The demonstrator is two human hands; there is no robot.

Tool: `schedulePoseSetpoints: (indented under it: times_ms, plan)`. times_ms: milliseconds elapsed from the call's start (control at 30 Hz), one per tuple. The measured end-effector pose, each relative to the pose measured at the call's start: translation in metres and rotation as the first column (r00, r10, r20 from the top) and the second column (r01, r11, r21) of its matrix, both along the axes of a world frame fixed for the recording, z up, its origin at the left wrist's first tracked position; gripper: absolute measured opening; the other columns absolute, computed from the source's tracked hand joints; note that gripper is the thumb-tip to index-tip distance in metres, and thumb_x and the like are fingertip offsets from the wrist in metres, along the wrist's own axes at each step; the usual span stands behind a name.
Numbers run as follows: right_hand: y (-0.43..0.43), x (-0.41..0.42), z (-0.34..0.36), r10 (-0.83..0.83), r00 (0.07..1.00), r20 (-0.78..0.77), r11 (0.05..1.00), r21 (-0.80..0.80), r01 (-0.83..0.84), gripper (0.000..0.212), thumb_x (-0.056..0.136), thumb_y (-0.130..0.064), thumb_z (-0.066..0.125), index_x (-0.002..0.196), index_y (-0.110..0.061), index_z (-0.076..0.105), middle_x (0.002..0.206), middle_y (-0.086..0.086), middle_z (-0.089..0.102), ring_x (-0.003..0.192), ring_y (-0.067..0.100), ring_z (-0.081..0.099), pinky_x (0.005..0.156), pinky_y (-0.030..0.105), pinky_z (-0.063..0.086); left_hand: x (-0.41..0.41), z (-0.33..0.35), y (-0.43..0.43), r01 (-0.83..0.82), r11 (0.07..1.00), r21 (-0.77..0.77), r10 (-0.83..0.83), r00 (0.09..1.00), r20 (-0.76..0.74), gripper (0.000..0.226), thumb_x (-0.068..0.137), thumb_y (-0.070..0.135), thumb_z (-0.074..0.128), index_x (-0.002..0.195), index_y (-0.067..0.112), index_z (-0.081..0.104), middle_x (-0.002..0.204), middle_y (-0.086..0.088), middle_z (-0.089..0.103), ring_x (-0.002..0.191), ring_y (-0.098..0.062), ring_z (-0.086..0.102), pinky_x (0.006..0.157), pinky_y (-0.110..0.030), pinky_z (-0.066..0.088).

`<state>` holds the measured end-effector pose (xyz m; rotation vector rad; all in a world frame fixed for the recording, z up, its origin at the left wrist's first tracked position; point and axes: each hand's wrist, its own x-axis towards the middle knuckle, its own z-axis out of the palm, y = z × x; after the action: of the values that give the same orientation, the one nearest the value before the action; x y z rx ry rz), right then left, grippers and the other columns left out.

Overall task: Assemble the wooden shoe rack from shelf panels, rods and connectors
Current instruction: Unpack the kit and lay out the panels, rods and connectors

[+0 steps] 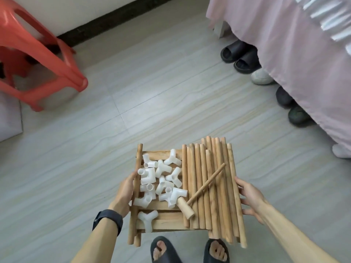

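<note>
Above the tiled floor (pixel 152 92), a shelf panel (pixel 167 223) carries rods (pixel 210 186), connectors (pixel 161 179) and a mallet (pixel 186 207). The left hand (pixel 124 192) grips its left edge; the right hand (pixel 250 198) braces the right edge, fingers spread.

Head view: single wide-angle camera worn at head height on a standing person, pitched forward and steeply down. The optical axis meets the tiled floor (pixel 152 111) a little ahead of the wearer. The wearer's own slippered feet (pixel 190 250) sit at the bottom edge, so the view reaches almost straight down. Left hand (pixel 124 194) and right hand (pixel 250 198) enter from the lower corners and hold the loaded shelf panel (pixel 167 223) at close range, low centre. The far field reaches the dark skirting board (pixel 114 21) at top. An orange plastic stool (pixel 38 54) is at upper left and a pink bed cover (pixel 303 63) at upper right. Straight lines bow toward the frame edges.
</note>
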<state>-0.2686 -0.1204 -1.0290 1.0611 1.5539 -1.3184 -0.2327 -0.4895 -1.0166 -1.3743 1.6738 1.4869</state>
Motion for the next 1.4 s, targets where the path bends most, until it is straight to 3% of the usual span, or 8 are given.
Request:
schedulePoseSetpoints:
  times_ms: [400,567,733,900,1000,1100,1200,1400]
  plan:
    - [-0.076,-0.029,-0.15,0.141,0.986,-0.091,0.987,0.094,-0.133,0.084,0.076,-0.09,0.046,0.124,-0.025,0.066,0.112,-0.001,0.071,0.101,0.022,0.064,0.074,0.039,0.051,0.007,-0.161,-0.054,0.004,1.0,-0.027,-0.007,0.995,-0.103,0.061,0.057,0.088,0.047,0.086,0.043,0.078,0.089,0.005,0.079,0.082,-0.017,0.075,0.071,-0.037,0.053]
    - [-0.09,-0.03,-0.199,0.174,0.978,-0.118,0.978,0.133,-0.158,0.093,0.079,-0.089,0.044,0.139,-0.02,0.06,0.129,0.007,0.066,0.119,0.031,0.06,0.106,0.056,0.045,0.005,-0.21,-0.062,0.011,0.999,-0.042,-0.015,0.995,-0.103,0.063,0.079,0.084,0.044,0.099,0.032,0.076,0.09,0.004,0.079,0.094,-0.022,0.07,0.076,-0.042,0.051]
    - [-0.092,-0.025,-0.231,0.16,0.973,-0.165,0.977,0.17,-0.131,0.102,0.077,-0.093,0.04,0.144,-0.018,0.055,0.138,0.01,0.061,0.125,0.034,0.056,0.109,0.059,0.042,0.011,-0.248,-0.065,0.0,0.998,-0.065,-0.009,0.99,-0.139,0.069,0.09,0.077,0.045,0.129,0.024,0.061,0.12,-0.003,0.068,0.107,-0.024,0.063,0.088,-0.047,0.051]
    - [-0.095,-0.026,-0.241,0.198,0.95,-0.24,0.964,0.224,-0.144,0.113,0.075,-0.096,0.033,0.149,-0.012,0.049,0.145,0.014,0.056,0.132,0.035,0.052,0.113,0.056,0.04,0.01,-0.253,-0.064,-0.014,0.996,-0.091,-0.002,0.984,-0.176,0.066,0.091,0.075,0.046,0.128,0.022,0.062,0.117,-0.002,0.069,0.104,-0.022,0.064,0.072,-0.036,0.05]
    - [-0.1,-0.023,-0.238,0.186,0.949,-0.255,0.969,0.207,-0.134,0.109,0.078,-0.094,0.033,0.149,-0.014,0.049,0.145,0.015,0.056,0.133,0.035,0.052,0.115,0.055,0.039,0.018,-0.25,-0.059,0.013,0.999,-0.041,-0.021,0.983,-0.182,0.059,0.096,0.07,0.04,0.121,0.024,0.067,0.116,-0.003,0.07,0.103,-0.022,0.065,0.08,-0.039,0.053]
    - [-0.104,-0.018,-0.228,0.163,0.959,-0.234,0.981,0.146,-0.131,0.098,0.081,-0.092,0.034,0.142,-0.019,0.056,0.133,0.013,0.065,0.123,0.033,0.06,0.104,0.053,0.05,0.028,-0.24,-0.053,0.053,0.998,-0.02,-0.056,0.981,-0.185,0.059,0.101,0.066,0.033,0.129,0.022,0.062,0.126,-0.004,0.065,0.108,-0.023,0.061,0.09,-0.041,0.048]
    - [-0.106,-0.008,-0.21,0.163,0.96,-0.226,0.986,0.073,-0.15,0.075,0.085,-0.087,0.04,0.114,-0.024,0.068,0.082,-0.001,0.078,0.074,0.018,0.075,0.054,0.031,0.059,0.039,-0.225,-0.049,0.115,0.992,-0.06,-0.126,0.969,-0.213,0.053,0.102,0.066,0.028,0.127,0.028,0.055,0.124,0.0,0.06,0.102,-0.02,0.058,0.085,-0.039,0.043]
    - [-0.095,0.01,-0.182,0.389,0.896,-0.216,0.919,0.158,-0.361,0.085,0.091,-0.076,0.047,0.157,-0.024,0.036,0.159,0.005,0.04,0.145,0.032,0.038,0.114,0.054,0.032,0.069,-0.216,-0.053,0.377,0.904,-0.2,-0.409,0.899,-0.158,0.042,0.101,0.015,0.04,0.142,0.017,0.049,0.116,0.001,0.055,0.101,-0.02,0.051,0.079,-0.034,0.04]
